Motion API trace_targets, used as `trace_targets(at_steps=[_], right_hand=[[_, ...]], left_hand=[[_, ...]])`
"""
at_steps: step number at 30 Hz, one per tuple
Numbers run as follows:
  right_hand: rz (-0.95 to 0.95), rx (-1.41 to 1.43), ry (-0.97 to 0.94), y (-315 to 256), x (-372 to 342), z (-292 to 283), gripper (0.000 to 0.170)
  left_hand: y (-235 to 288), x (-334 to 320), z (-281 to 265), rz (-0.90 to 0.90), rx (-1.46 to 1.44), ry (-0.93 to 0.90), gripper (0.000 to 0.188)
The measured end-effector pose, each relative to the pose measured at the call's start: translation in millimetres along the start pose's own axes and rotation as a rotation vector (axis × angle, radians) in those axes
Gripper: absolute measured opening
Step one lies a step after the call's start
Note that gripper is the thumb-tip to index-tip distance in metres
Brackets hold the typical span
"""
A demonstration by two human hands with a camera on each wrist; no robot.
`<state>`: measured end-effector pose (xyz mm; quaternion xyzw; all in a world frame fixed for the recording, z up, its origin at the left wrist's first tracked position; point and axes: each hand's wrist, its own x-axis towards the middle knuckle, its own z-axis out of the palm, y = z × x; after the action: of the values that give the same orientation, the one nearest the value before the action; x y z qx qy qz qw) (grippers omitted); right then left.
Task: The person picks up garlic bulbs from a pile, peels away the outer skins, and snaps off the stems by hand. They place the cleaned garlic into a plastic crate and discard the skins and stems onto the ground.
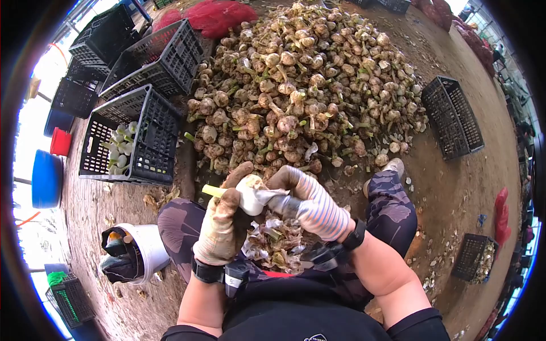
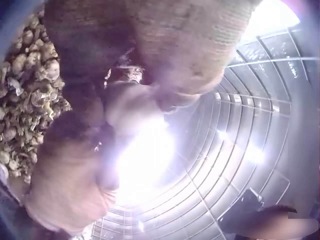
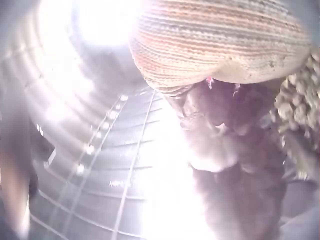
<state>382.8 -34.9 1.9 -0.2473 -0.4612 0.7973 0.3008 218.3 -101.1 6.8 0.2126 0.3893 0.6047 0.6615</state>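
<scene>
A white garlic bulb [image 1: 250, 200] with a short cut green stem [image 1: 213, 191] is held in front of the lap, stem to the left. My gloved left hand [image 1: 218, 227] grips it between thumb and fingers; in the left wrist view the pale bulb [image 2: 134, 107] shows between the soiled glove fingers. From the other side, my right hand [image 1: 319, 209], in a striped glove with dark fingertips, pinches greyish skin [image 1: 269, 194] at the bulb. The right wrist view shows the striped glove [image 3: 225, 42] close up, with the bulb partly hidden below it.
Loose garlic peelings [image 1: 276, 244] lie in the lap. A large heap of unpeeled garlic [image 1: 307, 74] covers the ground ahead. At left, a black crate [image 1: 156, 136] contains several white bulbs, near a white bucket [image 1: 152, 250]. Another black crate [image 1: 453, 116] stands at right.
</scene>
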Motion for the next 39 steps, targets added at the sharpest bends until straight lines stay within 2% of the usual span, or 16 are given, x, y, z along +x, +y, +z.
trace_targets(at_steps=[2,5,7,10,12,13,16,19,23,25,27,28,29,32,35,39], right_hand=[[0.085,0.472,-0.042,-10,-3,0,0.025],[-0.007,0.286,-0.021,-5,1,0,0.03],[-0.118,0.118,-0.089,-11,1,3,0.065],[-0.232,-0.034,-0.025,-4,3,6,0.059],[-0.501,-0.617,0.118,0,9,3,0.038],[-0.5,-0.617,0.121,-1,9,1,0.038],[-0.685,-0.825,0.139,-9,9,-3,0.027],[-0.687,-0.832,0.158,-7,9,-3,0.016],[-0.057,0.154,0.15,-1,8,-4,0.018],[-0.141,0.187,0.046,-10,5,6,0.031],[-0.591,-0.718,0.017,-10,11,-2,0.033],[-0.734,-0.775,0.084,-3,16,1,0.025],[-0.733,-0.774,0.086,2,15,0,0.025],[-0.01,0.088,0.142,-8,4,5,0.017],[0.007,0.252,0.068,-10,3,2,0.021],[-0.301,-0.135,0.003,-6,7,9,0.024]], left_hand=[[4,-1,-2,0.018,-0.019,-0.081,0.069],[3,2,-5,0.091,-0.012,-0.138,0.07],[4,4,-4,0.183,-0.026,-0.041,0.069],[2,4,-8,0.232,0.138,-0.088,0.068],[-1,9,-6,0.364,0.298,-0.167,0.064],[-1,8,-3,0.36,0.298,-0.169,0.064],[-2,5,3,0.142,0.294,0.062,0.06],[-2,5,-2,0.015,0.073,-0.029,0.059],[-8,4,8,0.135,-0.061,-0.015,0.057],[-6,8,6,0.151,-0.159,-0.082,0.056],[-4,9,5,0.254,-0.101,-0.062,0.055],[-7,9,-2,0.275,-0.049,-0.094,0.054],[-9,10,-8,0.294,0.003,-0.13,0.053],[-10,4,-5,0.246,-0.107,-0.132,0.042],[-13,3,-1,0.289,-0.122,-0.136,0.033],[-11,8,-12,0.346,-0.119,-0.212,0.037]])
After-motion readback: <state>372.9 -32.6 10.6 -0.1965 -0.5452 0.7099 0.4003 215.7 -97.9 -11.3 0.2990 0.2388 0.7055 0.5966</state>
